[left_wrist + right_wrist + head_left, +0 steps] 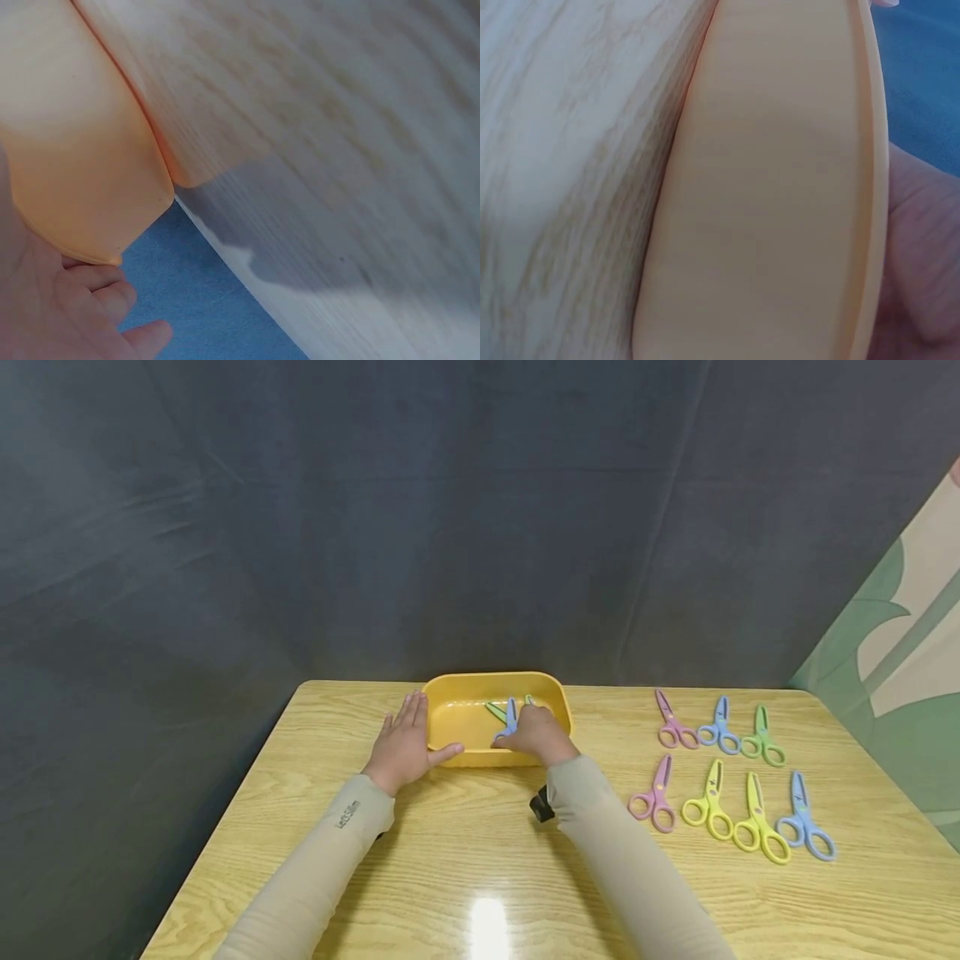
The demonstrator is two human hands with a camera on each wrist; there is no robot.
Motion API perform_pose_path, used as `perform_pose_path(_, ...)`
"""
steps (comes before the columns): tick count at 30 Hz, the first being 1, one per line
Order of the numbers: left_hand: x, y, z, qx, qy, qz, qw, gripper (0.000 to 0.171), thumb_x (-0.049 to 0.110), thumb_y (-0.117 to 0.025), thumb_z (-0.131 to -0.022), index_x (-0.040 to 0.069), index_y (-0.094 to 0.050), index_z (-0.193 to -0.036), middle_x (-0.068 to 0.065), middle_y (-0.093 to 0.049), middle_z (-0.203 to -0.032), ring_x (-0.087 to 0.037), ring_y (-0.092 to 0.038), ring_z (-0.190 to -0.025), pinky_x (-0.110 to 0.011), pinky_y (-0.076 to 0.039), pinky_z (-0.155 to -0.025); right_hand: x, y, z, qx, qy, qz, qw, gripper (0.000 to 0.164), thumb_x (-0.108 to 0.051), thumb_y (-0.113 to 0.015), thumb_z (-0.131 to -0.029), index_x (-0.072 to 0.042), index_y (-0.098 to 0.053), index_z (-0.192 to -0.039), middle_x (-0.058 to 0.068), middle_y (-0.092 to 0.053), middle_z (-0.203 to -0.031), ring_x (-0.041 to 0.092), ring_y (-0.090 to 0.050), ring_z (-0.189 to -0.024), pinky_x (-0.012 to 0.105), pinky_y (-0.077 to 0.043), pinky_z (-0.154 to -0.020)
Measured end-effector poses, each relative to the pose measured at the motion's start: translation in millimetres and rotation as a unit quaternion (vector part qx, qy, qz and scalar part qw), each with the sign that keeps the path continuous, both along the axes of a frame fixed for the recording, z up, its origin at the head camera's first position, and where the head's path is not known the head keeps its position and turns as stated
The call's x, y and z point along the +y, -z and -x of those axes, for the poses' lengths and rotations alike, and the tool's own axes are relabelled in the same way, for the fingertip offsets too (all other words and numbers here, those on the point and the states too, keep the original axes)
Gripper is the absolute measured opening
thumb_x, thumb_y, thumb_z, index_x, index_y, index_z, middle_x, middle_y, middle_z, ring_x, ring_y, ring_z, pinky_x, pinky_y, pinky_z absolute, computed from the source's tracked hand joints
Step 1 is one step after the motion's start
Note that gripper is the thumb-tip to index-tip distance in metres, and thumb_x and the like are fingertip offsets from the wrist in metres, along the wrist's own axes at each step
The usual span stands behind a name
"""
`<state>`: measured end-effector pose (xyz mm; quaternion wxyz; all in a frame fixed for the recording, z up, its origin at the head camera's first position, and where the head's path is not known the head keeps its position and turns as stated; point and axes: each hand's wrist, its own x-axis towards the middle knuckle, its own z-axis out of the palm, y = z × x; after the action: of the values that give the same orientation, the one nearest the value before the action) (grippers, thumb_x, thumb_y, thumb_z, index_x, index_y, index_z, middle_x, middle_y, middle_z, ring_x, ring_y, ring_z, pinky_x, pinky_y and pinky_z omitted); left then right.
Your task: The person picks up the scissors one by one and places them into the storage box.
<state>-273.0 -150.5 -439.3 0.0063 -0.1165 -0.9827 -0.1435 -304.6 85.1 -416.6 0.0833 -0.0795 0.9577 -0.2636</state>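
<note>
Left hand (402,747): at nine o'clock of yellow, round-cornered rectangular plastic tray (491,675); fingers straight along outer wall, thumb over near rim. Tray on light wood-grain table (465,839). Inside, toward three o'clock: green scissor blade (495,711); blue plastic scissors (512,712), tip to twelve. Right hand (538,735): inside tray at four o'clock, thumb at blue handle; cannot tell if gripping. Three to four o'clock from tray, far row: mauve pair (669,720), sky-blue pair (720,723), green pair (762,733); near row: second mauve pair (660,789), two yellow pairs (711,795), second sky-blue pair (802,814).

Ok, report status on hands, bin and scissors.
Left hand on yellow bin. Right hand inside, at blue scissors; grip unclear. Green blade alongside, possibly obstructing.
</note>
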Motion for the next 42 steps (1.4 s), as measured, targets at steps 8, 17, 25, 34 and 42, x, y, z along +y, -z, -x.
perform_pose_path(8, -0.5, 2.8, 2.4, 0.007, 0.004, -0.002, 1.0000, 0.115, 0.076, -0.051, -0.091, -0.007, -0.010, -0.159, -0.021, -0.008, -0.167, -0.032, -0.005, -0.156, -0.058, -0.014, -0.121, -1.0, 0.5, 1.1, -0.001, 0.000, -0.022, 1.000, 0.044, -0.039, -0.085, -0.081, -0.006, -0.056, -0.079, 0.005, -0.054, -0.075, 0.020, -0.050, -0.068, 0.034, -0.046, -0.065)
perform_pose_path(17, 1.3, 0.2, 0.9, 0.002, 0.002, -0.007, 1.0000, 0.113, 0.072, -0.055, -0.091, -0.008, -0.010, -0.159, -0.022, -0.008, -0.167, -0.033, -0.005, -0.156, -0.059, -0.014, -0.121, -4.2, 1.7, 1.0, 0.003, 0.022, -0.042, 0.999, 0.053, -0.040, -0.088, -0.077, 0.000, -0.060, -0.096, 0.013, -0.060, -0.093, 0.026, -0.057, -0.085, 0.044, -0.053, -0.080)
perform_pose_path(25, 1.3, 1.4, 1.3, 0.004, 0.001, -0.008, 1.0000, 0.113, 0.072, -0.055, -0.092, -0.008, -0.010, -0.159, -0.022, -0.008, -0.167, -0.033, -0.005, -0.156, -0.058, -0.014, -0.121, -7.0, 3.7, -1.2, 0.008, 0.041, -0.032, 0.999, 0.055, -0.039, -0.089, -0.078, 0.003, -0.061, -0.100, 0.016, -0.059, -0.097, 0.026, -0.057, -0.082, 0.043, -0.053, -0.078)
perform_pose_path(34, 1.7, 3.4, 2.2, 0.005, 0.000, -0.002, 1.0000, 0.115, 0.075, -0.052, -0.091, -0.007, -0.009, -0.159, -0.021, -0.006, -0.167, -0.032, -0.004, -0.156, -0.058, -0.014, -0.122, -5.8, 6.7, -7.1, 0.048, 0.045, 0.001, 0.998, 0.048, -0.031, -0.088, -0.080, 0.003, -0.060, -0.097, 0.013, -0.058, -0.087, 0.026, -0.055, -0.077, 0.042, -0.051, -0.073)
perform_pose_path(42, 1.5, 1.1, 0.1, 0.002, -0.002, -0.005, 1.0000, 0.113, 0.073, -0.053, -0.092, -0.007, -0.010, -0.159, -0.021, -0.007, -0.167, -0.034, -0.006, -0.156, -0.058, -0.013, -0.122, -5.5, 12.3, -8.5, 0.102, 0.039, 0.010, 0.994, 0.044, -0.030, -0.085, -0.082, 0.002, -0.061, -0.099, 0.011, -0.058, -0.081, 0.025, -0.057, -0.073, 0.041, -0.052, -0.067)
